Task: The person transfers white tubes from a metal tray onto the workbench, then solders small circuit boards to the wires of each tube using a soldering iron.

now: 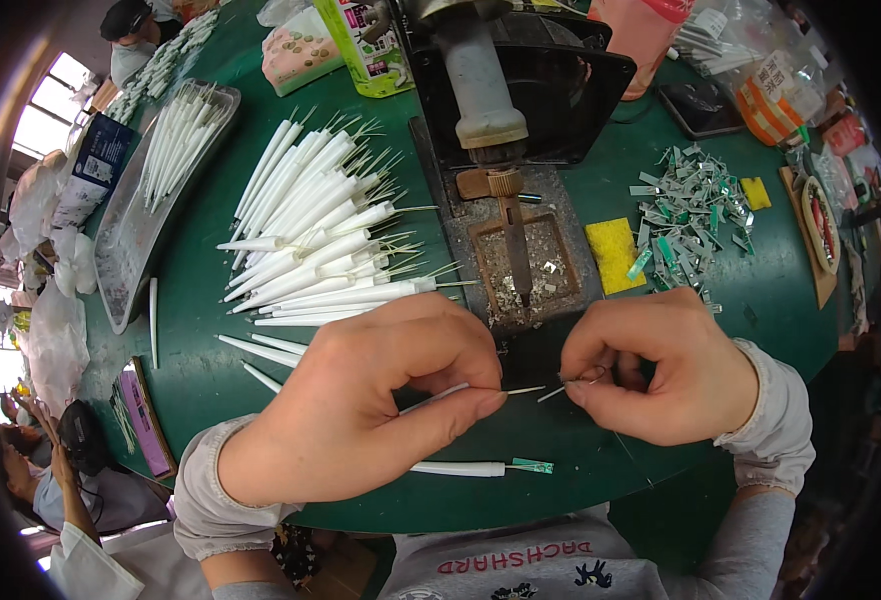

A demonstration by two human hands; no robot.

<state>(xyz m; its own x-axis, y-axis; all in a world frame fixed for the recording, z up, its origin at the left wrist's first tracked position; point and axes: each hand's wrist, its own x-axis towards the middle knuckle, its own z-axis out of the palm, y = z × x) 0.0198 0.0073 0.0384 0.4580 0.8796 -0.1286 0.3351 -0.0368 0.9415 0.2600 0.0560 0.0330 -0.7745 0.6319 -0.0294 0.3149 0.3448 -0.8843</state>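
An electronics assembly workshop: a grey-and-brass soldering iron (pixel 491 120) points down above a dark-green worktable (pixel 196 300). Left of the iron lie many slim white plastic tubes with wires (pixel 326 215); right of it, heaped small green-and-silver circuit boards (pixel 696 215).

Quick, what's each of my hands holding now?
Left hand: closed, pinching a slim white piece with a thin tip.
Right hand: closed, pinching a thin wire.

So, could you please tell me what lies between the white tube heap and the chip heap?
Between the tubes and chips, the head view shows the soldering iron, its tray and one yellow sponge.
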